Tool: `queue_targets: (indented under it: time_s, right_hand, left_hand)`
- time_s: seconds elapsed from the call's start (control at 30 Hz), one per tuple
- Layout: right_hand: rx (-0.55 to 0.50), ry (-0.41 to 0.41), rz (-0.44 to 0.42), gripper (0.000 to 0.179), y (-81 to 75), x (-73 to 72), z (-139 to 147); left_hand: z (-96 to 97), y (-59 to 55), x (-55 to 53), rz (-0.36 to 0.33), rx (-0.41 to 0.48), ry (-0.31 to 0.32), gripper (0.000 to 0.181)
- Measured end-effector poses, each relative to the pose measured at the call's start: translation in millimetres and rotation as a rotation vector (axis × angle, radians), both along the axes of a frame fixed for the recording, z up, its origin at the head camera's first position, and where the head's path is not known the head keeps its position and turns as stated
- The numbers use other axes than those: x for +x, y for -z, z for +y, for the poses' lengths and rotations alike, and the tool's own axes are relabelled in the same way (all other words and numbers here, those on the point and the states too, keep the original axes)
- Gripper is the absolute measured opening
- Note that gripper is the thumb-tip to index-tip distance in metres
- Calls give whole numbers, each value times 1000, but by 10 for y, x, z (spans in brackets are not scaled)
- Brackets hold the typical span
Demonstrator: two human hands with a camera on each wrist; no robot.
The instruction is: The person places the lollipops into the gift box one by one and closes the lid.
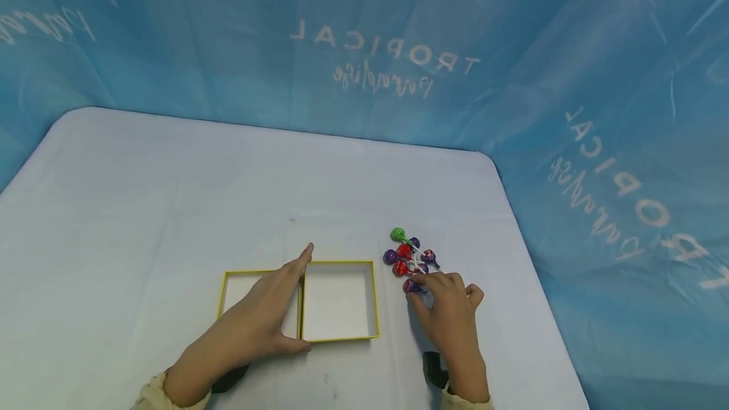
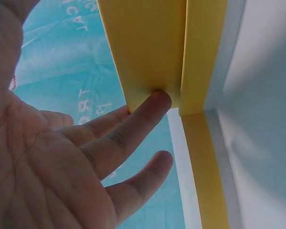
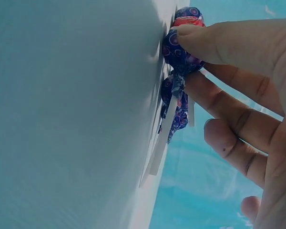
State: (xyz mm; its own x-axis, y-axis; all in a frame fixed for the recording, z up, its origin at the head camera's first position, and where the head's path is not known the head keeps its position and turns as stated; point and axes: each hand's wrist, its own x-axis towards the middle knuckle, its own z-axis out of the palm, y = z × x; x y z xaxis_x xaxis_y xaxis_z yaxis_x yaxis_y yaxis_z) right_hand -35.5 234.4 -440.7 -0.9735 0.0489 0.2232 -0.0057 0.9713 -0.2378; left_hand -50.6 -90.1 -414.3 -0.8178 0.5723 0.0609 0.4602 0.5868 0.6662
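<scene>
Two shallow square boxes with yellow rims and white insides, a right box (image 1: 342, 302) and a left box (image 1: 242, 283), stand side by side. Across the left one reaches my left hand (image 1: 259, 318), fingers fairly straight toward the back and thumb by the front. In the left wrist view a fingertip touches the box's yellow side (image 2: 145, 52). With thumb and fingers, my right hand (image 1: 452, 315) pinches a purple-and-red wrapped lollipop (image 1: 409, 286), low over the table. Its white stick shows in the right wrist view, where part of the wrapper (image 3: 174, 50) is behind the thumb.
Beyond the right hand lies a loose pile of several lollipops, among them a green one (image 1: 398, 234) and a red one (image 1: 404, 251). A white cloth covers the table (image 1: 171, 207). Blue printed curtains (image 1: 387, 106) hang behind it and along its right side.
</scene>
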Motion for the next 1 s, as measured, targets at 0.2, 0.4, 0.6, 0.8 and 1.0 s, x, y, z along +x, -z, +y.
queue_targets:
  time_s: [0.2, 0.4, 0.6, 0.8, 1.0]
  right_hand:
    - [-5, -21, 30, 30, 21, -24, 26]
    - [5, 11, 6, 33, 26, -5, 20]
    - [12, 16, 6, 33, 32, 3, 11]
    - [21, -14, 52, 31, -2, 4, -29]
    - [32, -19, 68, 32, -81, 31, -85]
  left_hand:
    - [7, -15, -22, -10, -12, -4, 144]
    - [24, -21, -17, -29, -7, 20, 130]
    - [28, 2, -3, -30, 18, 42, 112]
    - [18, 20, -20, -31, 39, 32, 113]
    - [19, 34, -25, -31, 38, 29, 117]
